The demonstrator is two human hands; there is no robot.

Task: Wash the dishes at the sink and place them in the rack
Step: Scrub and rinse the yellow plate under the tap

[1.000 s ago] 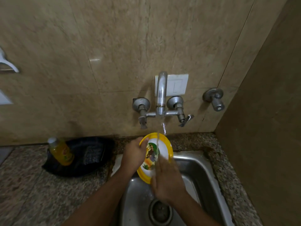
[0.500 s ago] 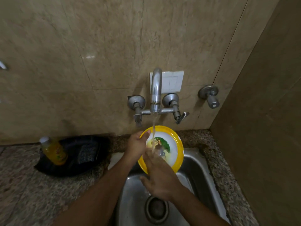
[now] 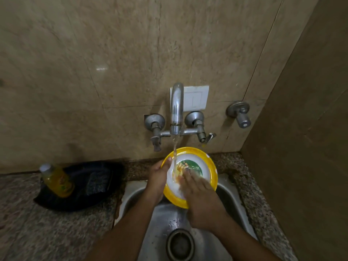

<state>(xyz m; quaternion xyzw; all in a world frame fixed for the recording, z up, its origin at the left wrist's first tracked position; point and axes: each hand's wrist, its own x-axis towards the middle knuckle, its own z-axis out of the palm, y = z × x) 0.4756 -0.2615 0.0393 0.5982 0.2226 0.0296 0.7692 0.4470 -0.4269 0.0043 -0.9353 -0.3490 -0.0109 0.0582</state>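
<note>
A speckled granite counter (image 3: 37, 232) bears a black tray (image 3: 90, 187) beside the sink (image 3: 231, 196).

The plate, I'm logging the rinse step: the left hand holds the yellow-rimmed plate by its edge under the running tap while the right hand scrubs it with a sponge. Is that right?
Not quite. The head view shows no sponge: the right hand rubs the plate with bare fingers. The rest stands: the left hand holds its edge under the running tap.

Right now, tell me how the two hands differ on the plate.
The left hand grips the yellow-rimmed plate by its left rim, thumb hooked over the edge; the right hand lies across its face, fingers extended, rubbing. The left hand sits beside the tap water; the right hand's fingers reach where it lands. Both are over the sink.
</note>
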